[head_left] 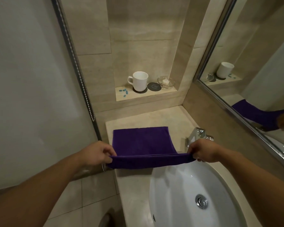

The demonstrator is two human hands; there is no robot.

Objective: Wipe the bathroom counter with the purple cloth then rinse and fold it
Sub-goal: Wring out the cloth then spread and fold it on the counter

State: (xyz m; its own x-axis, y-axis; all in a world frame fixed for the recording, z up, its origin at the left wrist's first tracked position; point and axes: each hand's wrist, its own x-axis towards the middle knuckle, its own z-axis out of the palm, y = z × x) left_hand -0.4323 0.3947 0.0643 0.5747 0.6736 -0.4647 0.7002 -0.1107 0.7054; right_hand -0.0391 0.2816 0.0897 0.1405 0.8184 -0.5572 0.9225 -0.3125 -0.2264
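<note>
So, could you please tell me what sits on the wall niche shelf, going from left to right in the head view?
small blue pieces → white mug → dark round coaster → glass dish

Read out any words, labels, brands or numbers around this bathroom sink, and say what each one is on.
Dark round coaster: a pale ring-shaped mark, perhaps "G"; too small to be sure.
White mug, purple cloth, drain cap: no text readable.
</note>
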